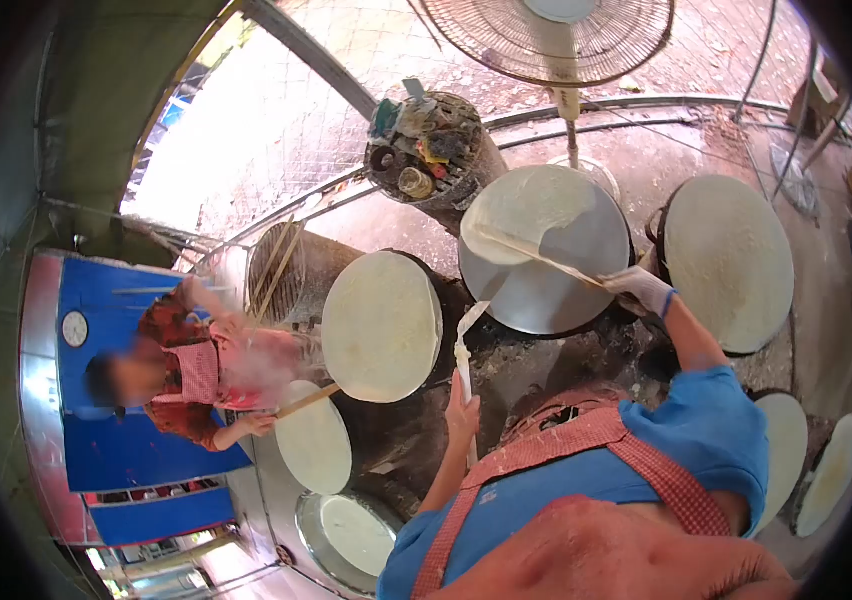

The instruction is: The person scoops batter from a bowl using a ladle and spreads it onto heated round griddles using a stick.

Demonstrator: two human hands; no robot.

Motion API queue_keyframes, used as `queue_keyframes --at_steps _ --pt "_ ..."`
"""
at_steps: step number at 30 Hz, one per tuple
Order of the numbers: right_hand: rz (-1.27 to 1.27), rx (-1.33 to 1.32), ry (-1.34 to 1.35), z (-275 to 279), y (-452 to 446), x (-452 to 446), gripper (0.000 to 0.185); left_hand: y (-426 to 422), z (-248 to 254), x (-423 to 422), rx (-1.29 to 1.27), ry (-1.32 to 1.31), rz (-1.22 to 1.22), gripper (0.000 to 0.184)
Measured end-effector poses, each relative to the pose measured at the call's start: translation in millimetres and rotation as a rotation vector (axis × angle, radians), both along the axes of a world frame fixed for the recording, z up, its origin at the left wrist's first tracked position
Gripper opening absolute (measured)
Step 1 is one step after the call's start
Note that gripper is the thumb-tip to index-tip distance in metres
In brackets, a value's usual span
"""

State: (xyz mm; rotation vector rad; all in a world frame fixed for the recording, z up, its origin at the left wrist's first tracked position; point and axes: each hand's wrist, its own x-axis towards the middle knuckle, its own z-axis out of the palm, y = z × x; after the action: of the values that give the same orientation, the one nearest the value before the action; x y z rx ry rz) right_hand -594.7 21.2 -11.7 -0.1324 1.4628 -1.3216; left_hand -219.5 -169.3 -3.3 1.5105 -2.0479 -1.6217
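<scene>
The right hand (pixel 643 290) holds a stick (pixel 556 264) across the half-bare griddle (pixel 556 300).

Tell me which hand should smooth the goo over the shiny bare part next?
Probably the right hand: it holds the long thin tool lying across the half-covered round plate, beside the goo. The left hand holds a goo-smeared paddle, its tip only near the rim.

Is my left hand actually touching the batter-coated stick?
Touching: the head view shows the left hand with its fingers closed around the batter-coated stick.
</scene>
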Motion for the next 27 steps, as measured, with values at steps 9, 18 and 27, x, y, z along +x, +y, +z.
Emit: queue_keyframes --at_steps 9,18,27 --pt "0.088 0.091 0.044 6.1 -22.9 -22.9 0.028 26.0 15.5 33.9 0.191 0.115 0.166 0.072" --pt "0.076 0.017 0.22 26.4 -58.6 -63.5 0.028 39.5 13.1 63.6 0.233 0.086 0.279 0.073" --pt "0.281 -0.129 0.255 -28.7 -20.9 -73.4 0.033 55.1 9.8 81.8 0.266 0.067 0.342 0.073"
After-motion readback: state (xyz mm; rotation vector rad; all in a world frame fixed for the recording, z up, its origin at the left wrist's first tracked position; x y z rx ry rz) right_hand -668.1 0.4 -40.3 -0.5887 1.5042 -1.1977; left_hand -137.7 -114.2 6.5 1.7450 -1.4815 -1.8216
